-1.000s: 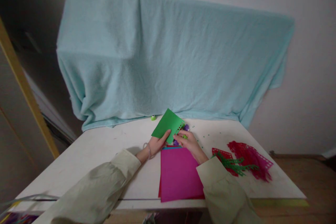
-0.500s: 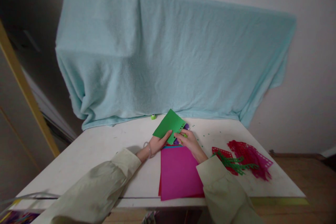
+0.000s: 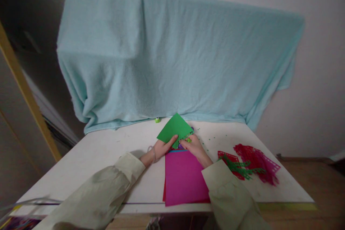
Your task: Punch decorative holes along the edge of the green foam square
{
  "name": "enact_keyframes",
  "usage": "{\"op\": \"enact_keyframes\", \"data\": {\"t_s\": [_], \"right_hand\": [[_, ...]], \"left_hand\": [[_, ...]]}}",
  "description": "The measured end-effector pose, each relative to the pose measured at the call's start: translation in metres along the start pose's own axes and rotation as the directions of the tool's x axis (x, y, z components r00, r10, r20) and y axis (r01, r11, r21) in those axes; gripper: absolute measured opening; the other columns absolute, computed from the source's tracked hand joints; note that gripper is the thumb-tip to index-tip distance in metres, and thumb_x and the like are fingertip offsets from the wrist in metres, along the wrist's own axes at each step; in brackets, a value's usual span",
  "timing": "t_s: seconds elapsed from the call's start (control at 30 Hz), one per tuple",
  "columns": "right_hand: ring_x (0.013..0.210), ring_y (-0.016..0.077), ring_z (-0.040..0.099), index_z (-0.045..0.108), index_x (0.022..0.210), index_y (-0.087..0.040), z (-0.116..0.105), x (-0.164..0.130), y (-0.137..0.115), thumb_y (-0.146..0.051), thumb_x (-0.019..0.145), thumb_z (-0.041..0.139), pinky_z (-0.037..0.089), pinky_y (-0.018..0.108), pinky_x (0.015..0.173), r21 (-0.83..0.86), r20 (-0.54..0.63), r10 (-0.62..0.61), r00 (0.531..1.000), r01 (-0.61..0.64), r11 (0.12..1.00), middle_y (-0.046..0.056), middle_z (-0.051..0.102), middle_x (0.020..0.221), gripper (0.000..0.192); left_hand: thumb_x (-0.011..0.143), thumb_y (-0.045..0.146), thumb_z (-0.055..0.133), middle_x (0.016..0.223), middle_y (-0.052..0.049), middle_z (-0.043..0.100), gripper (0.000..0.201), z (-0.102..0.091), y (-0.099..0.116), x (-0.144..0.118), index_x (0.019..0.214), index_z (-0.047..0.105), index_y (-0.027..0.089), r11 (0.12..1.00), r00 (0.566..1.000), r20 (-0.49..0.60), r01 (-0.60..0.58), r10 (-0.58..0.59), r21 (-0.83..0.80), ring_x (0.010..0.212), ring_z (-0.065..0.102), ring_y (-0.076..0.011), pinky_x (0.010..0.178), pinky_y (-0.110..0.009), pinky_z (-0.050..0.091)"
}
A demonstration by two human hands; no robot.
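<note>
**Green sheet held over purple punch at table's far edge**

White table stands before a wall draped in pale blue cloth. Left hand pinches the green paper sheet at its near corner. Right hand closes on a purple punch (mostly hidden) at the sheet's perforated edge. Magenta paper stack lies just below; red and green cut strips rest at right.

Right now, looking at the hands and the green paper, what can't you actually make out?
Head view only:
- Purple tool: mostly hidden behind the green paper sheet and right hand; its kind is unclear.
- Left hand fingertips: behind the paper.
- Sheets under the magenta paper: only red and blue edges show.
- Small green object by the blue cloth: too small to tell.
</note>
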State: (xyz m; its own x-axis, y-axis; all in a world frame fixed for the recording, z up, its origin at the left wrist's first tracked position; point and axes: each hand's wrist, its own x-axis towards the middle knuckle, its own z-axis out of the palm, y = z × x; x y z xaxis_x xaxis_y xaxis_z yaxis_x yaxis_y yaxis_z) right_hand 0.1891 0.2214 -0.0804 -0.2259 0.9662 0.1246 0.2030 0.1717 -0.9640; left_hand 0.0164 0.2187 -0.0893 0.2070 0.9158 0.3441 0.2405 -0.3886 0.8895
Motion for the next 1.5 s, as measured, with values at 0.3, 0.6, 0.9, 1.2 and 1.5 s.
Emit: {"op": "enact_keyframes", "data": {"t_s": [0.3,0.6,0.9,1.2,1.5], "right_hand": [[0.041,0.0082,0.039,0.042,0.047,-0.020,0.001,0.000,0.000,-0.017,0.068,0.049,0.029,0.022,0.044,0.025,0.005,-0.037,0.999,0.036,0.999,-0.005,0.042,0.042,0.022],[0.043,0.0087,0.040,0.047,0.051,-0.019,0.000,-0.001,-0.003,-0.020,0.070,0.052,0.028,0.022,0.045,0.039,0.044,-0.025,0.999,0.023,0.999,-0.005,0.046,0.045,0.019],[0.045,0.0086,0.042,0.050,0.053,-0.018,-0.002,0.003,0.005,-0.022,0.072,0.054,0.029,0.021,0.046,0.004,0.051,-0.044,0.998,0.043,0.999,-0.003,0.049,0.048,0.020],[0.044,0.0082,0.041,0.050,0.051,-0.018,-0.002,0.005,0.006,-0.020,0.070,0.051,0.028,0.021,0.045,0.032,0.063,-0.047,0.997,0.045,0.998,-0.003,0.049,0.047,0.019],[0.044,0.0080,0.040,0.050,0.054,-0.018,-0.002,0.004,0.003,-0.028,0.076,0.054,0.028,0.021,0.045,0.073,0.075,-0.047,0.996,0.042,0.996,-0.004,0.048,0.048,0.025]], "left_hand": [[0.088,0.048,0.047,0.090,-0.005,0.067,0.036,-0.001,0.001,0.000,0.095,0.061,0.015,0.999,0.999,0.041,-0.015,0.013,0.047,0.081,0.061,-0.0171,0.090,-0.034,0.046],[0.085,0.053,0.049,0.066,-0.001,0.063,0.038,-0.001,0.003,-0.002,0.087,0.060,0.016,0.995,0.996,0.019,0.092,-0.091,-0.036,0.062,0.057,-0.0165,0.068,-0.030,0.050],[0.085,0.053,0.049,0.066,-0.001,0.062,0.040,-0.001,0.006,-0.001,0.091,0.060,0.015,0.993,0.995,-0.021,0.100,-0.102,-0.066,0.056,0.055,-0.0149,0.058,-0.027,0.049],[0.084,0.056,0.048,0.071,-0.002,0.062,0.042,-0.001,0.003,-0.001,0.091,0.058,0.015,0.993,0.994,-0.012,0.107,-0.107,-0.055,0.056,0.053,-0.0144,0.059,-0.028,0.047],[0.086,0.052,0.048,0.082,-0.005,0.065,0.041,-0.004,0.010,0.000,0.097,0.059,0.014,0.994,0.995,-0.052,0.081,-0.085,-0.068,0.065,0.057,-0.0154,0.067,-0.029,0.049]]}}
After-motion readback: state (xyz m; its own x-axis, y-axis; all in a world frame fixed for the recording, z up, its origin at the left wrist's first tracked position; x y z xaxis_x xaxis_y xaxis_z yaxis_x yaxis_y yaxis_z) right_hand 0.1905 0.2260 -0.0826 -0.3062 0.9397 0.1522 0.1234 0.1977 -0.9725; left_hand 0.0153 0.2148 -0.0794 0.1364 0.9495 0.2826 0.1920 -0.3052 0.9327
